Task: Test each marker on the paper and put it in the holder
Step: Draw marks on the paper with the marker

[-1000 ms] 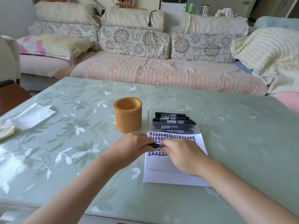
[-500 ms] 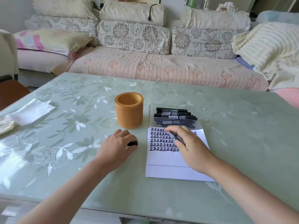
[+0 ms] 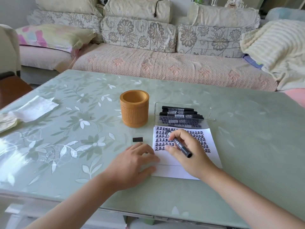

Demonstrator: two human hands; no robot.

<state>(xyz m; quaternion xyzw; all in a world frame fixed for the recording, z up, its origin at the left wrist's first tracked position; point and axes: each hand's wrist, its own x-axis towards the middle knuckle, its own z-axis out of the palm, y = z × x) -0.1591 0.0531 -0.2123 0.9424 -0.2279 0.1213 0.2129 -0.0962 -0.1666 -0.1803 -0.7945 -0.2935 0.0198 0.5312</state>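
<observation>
Viewing from the head camera, the right hand [image 3: 189,152] grips the uncapped black felt-tip marker [image 3: 179,145] in a writing pinch, with the tip on the white sheet of paper [image 3: 173,172] among the rows of black characters. The marker's long axis runs from the tip, far and left, to the butt end, near and right. The left hand [image 3: 133,164] lies relaxed and holds nothing, its fingers resting at the paper's left edge. The short black marker cap [image 3: 137,139] lies on the pale green floral desk [image 3: 247,146], long axis left to right, just beyond the left fingertips and between that hand and the orange cylindrical holder [image 3: 134,109]. The left hand is the nearer for recapping. The clear plastic tray of capped black markers [image 3: 181,115] stands beyond the paper, beside the holder. Half a second earlier the left hand held the cap clear of the paper. It has since set the cap down and moved to the sheet, and the marker tip has swung onto the rows.
</observation>
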